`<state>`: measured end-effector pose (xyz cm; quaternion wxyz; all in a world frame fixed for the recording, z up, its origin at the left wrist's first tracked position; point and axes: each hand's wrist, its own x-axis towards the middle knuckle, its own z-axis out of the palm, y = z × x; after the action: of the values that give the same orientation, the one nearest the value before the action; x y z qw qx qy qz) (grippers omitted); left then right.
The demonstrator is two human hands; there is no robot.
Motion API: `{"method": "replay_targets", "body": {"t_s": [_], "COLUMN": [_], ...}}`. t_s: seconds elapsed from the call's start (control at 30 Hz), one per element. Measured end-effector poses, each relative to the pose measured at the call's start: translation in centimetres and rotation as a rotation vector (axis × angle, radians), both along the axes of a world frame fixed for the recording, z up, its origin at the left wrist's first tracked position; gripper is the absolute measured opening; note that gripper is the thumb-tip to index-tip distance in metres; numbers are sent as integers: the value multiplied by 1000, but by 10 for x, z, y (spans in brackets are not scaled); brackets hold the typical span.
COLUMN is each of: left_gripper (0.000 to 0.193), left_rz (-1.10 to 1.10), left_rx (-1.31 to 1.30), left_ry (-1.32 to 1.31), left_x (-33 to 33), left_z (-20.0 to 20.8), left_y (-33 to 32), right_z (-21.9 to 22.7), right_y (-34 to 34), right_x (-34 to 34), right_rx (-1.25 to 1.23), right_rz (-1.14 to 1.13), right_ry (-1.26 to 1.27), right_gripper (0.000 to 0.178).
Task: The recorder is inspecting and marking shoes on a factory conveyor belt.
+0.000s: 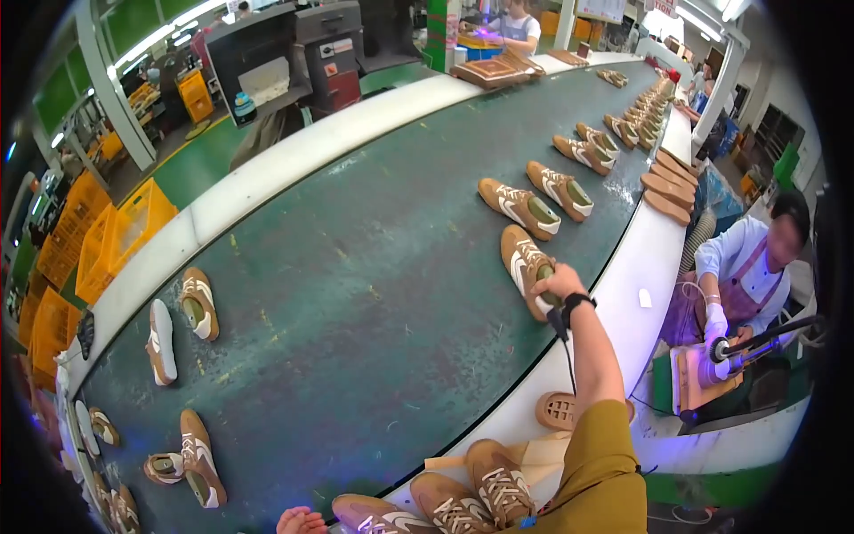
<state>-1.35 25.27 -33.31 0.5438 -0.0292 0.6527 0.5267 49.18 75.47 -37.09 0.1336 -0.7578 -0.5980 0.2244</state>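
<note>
Olive sleeve (598,472) at 5 o'clock should clear the near sneakers (445,498); your right hand (560,283) pinches the tan shoe (519,255) by its heel end at 3 o'clock, so guide it sole-flat; left hand (302,521) cropped, can't tell.

Factory hall, brightly lit — tube lights (147,44) high at left, more at upper right. Green panels (129,31) at upper left. Green floor (182,182) with yellow line behind long conveyor belt (338,276): dark green surface, scuffed, white borders (240,182) curving along both sides. Yellow crates (93,267) stacked at left. Beyond belt — pale post (111,84), dark grey machine cabinet (325,49) with reddish lower part, green pillar (437,36).
</note>
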Motion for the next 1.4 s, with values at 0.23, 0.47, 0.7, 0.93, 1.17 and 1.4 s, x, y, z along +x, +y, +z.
{"method": "replay_targets", "body": {"t_s": [0.23, 0.47, 0.7, 0.93, 1.17, 1.4], "left_gripper": [26, 43, 51, 38, 37, 37], "left_rz": [-261, -279, 139, 285, 256, 263], "left_rx": [256, 381, 340, 134, 21, -71], "left_ry": [71, -88, -197, -232, -243, -262], "left_x": [41, 77, 73, 57, 53, 52], "left_z": [28, 66, 58, 2, -44, -68], "left_y": [18, 44, 22, 29, 73, 81], "right_z": [-33, 52, 112, 27, -39, -21], "right_y": [-99, -265, -244, 17, 141, 148], "right_x": [-76, -223, -249, -132, -3, -25], "right_rx": [-206, -1017, -736, 383, 569, 284], "right_rz": [0, 309, 963, 241, -234, -154], "right_ry": [1060, 1550, 1115, 121, -119, -271], "right_gripper": [51, 40, 41, 45, 69, 59]}}
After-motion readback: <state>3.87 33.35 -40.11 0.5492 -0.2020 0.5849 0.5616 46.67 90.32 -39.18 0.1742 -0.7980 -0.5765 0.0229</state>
